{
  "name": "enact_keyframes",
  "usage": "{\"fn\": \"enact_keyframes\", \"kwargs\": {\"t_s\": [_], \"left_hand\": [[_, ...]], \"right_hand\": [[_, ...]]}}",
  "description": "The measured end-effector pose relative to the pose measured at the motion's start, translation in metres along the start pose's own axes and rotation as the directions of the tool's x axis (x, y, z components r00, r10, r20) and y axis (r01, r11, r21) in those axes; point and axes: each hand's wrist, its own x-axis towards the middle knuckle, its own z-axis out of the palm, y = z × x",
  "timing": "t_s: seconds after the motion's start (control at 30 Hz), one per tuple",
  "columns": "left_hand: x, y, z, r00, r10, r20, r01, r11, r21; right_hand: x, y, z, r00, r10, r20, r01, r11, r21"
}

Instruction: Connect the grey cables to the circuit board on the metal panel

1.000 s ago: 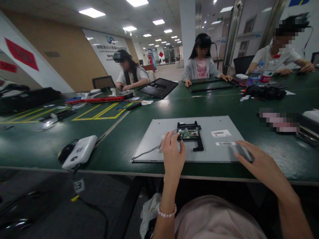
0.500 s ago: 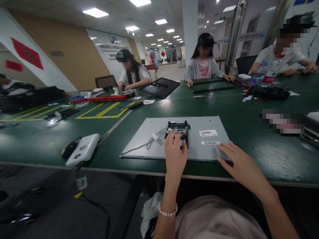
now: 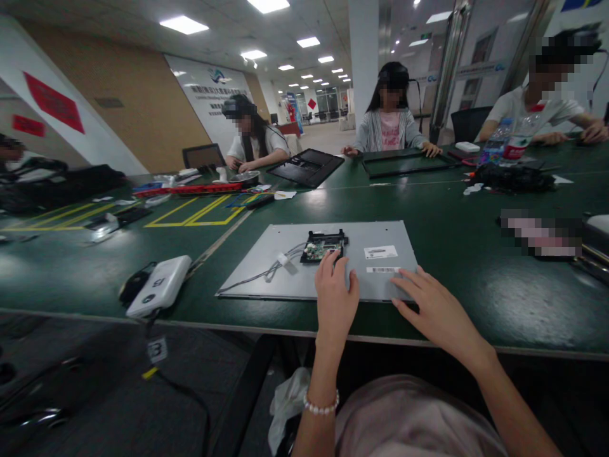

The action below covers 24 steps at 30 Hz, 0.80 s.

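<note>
A flat grey metal panel, like the back of a display, lies on the green table in front of me. On it sits a black-framed circuit board, with a grey cable running from it to the panel's left corner. My left hand is over the panel's near middle, fingers bent but apart, the fingertips close to the board's near edge. My right hand rests at the panel's right near corner with its fingers spread, beside the barcode label.
A white device with a cable lies left of the panel. Across the green table are a black casing, a black frame by a co-worker, and bottles. A pixelated pink object lies right.
The panel with its board and cable has slid to the left. My right hand has moved left with it, while my left hand stays nearly in place. A co-worker's hands have shifted around the black frame.
</note>
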Motion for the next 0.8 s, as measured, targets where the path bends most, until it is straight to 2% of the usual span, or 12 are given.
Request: {"fn": "enact_keyframes", "kwargs": {"t_s": [0.57, 0.8], "left_hand": [[-0.003, -0.002, 0.002, 0.996, 0.010, 0.093, -0.016, 0.998, 0.059], [-0.003, -0.001, 0.003, 0.989, 0.015, 0.150, -0.031, 0.994, 0.106]], "right_hand": [[0.017, -0.028, 0.010, 0.995, -0.048, 0.089, 0.048, 0.999, -0.008], [0.016, -0.028, 0.011, 0.991, -0.029, 0.132, 0.032, 0.999, -0.019]]}}
